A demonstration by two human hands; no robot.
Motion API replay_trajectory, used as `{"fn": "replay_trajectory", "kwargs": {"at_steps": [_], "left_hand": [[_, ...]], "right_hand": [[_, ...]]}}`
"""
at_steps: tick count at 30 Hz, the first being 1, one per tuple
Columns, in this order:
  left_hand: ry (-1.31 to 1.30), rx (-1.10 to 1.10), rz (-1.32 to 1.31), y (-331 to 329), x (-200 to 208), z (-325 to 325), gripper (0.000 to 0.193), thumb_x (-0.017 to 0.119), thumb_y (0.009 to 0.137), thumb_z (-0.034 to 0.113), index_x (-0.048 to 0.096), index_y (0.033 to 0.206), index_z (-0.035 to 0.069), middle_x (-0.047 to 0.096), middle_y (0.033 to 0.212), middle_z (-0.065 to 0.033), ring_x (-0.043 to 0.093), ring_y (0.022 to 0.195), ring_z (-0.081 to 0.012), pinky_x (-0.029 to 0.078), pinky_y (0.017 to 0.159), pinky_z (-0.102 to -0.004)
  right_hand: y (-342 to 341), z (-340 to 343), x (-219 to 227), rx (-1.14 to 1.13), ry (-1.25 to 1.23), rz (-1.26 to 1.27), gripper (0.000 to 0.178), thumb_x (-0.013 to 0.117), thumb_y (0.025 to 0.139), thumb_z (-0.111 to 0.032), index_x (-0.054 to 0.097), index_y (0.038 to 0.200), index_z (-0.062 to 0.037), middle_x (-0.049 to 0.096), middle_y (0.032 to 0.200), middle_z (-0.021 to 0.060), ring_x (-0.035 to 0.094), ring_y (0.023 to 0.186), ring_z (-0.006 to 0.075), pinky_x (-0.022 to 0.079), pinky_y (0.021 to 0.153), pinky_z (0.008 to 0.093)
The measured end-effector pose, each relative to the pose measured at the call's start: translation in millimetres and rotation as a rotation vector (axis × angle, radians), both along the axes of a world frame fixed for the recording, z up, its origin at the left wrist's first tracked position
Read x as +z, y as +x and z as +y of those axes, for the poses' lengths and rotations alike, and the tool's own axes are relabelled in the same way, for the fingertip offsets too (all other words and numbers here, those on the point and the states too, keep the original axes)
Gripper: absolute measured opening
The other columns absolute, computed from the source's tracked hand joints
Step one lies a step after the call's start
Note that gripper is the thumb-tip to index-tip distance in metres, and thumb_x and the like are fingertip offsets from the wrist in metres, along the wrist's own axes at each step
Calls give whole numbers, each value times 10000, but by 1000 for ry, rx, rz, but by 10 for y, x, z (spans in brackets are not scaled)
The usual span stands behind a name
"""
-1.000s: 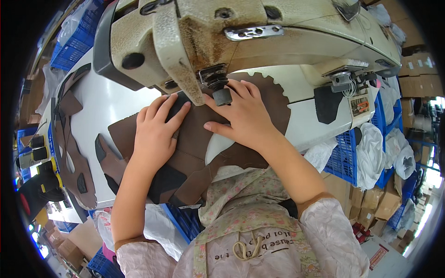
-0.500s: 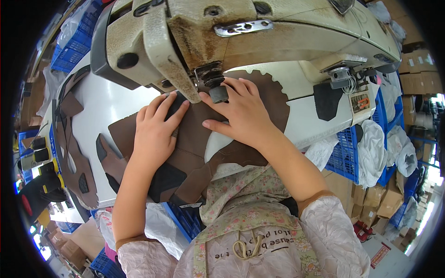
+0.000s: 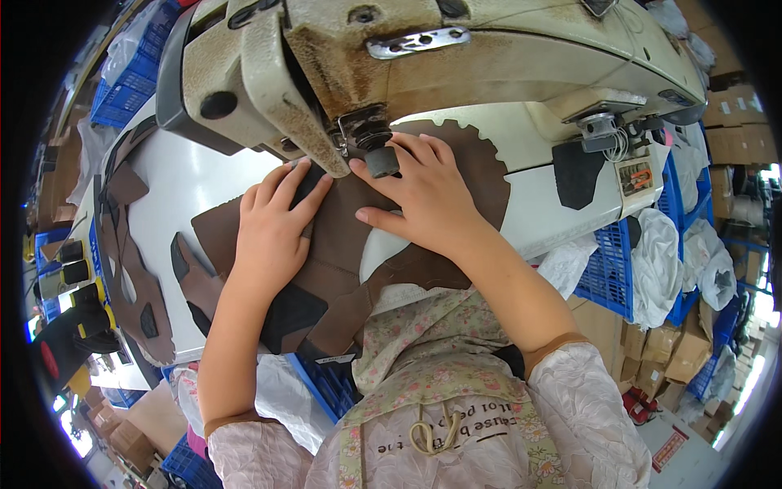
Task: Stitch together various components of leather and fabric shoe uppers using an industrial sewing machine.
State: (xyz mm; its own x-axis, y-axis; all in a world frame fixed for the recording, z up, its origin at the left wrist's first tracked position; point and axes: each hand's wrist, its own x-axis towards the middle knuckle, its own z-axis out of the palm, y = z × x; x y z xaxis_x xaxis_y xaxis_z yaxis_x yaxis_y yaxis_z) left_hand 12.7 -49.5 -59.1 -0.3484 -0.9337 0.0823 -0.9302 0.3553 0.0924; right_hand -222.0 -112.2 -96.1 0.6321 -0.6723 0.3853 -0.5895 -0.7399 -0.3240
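Note:
Brown leather pieces [image 3: 336, 236], joined by a seam and backed in places with black material [image 3: 295, 316], lie under the head of a beige, rust-stained sewing machine [image 3: 456, 77]. My left hand [image 3: 275, 228] rests flat on the leather left of the needle area, fingers spread. On the other side, my right hand [image 3: 436, 200] presses on the leather with its fingers apart, the fingertips partly hidden behind the machine's round dark knob [image 3: 381, 162]. The needle and the stitching point cannot be made out. A wavy-edged part of the leather extends beyond my right hand.
More brown cut pieces [image 3: 134, 269] lie along the left of the white table [image 3: 208, 175]. A black scrap [image 3: 577, 175] sits on the right, beneath a thread-winding fitting. Blue crates [image 3: 604, 273] with white plastic bags [image 3: 654, 265] stand beyond the right edge. Thread cones [image 3: 75, 273] are at the left.
The machine appears slightly higher and farther left in the view. My hands and the leather keep nearly the same place.

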Motion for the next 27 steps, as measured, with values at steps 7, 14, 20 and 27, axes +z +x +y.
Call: {"fn": "replay_trajectory", "kwargs": {"at_steps": [7,14,20,27], "left_hand": [[25,10,28,4,43,15,727,552,691,-36,581,1389,164,510,1450,-116,456,1329,-335,356,1085,-457],[192,-81,103,92,240,-12,750,630,645,37,547,1389,75,474,1472,-185,430,1366,-367,361,1123,-481],[147,-81,13,24,151,66,787,646,638,38,513,1414,60,449,1477,-219,411,1381,-378,361,1137,-471],[251,36,105,-81,225,62,772,627,638,-6,522,1401,53,456,1460,-191,402,1386,-375,418,1104,-434]], "right_hand": [[8,-3,5,12,-3,-6,543,689,835,-514,681,1288,-214,631,1167,183,481,1263,339,326,1083,504],[73,148,77,-38,51,37,447,739,811,-380,683,1168,-116,553,1329,105,462,1293,304,330,1086,537],[88,177,51,-61,43,-11,429,726,827,-339,666,1169,-87,564,1337,115,473,1296,306,346,1081,542],[31,86,33,-51,21,4,416,718,836,-337,660,1164,-87,567,1340,95,485,1287,285,354,1088,517]]}}
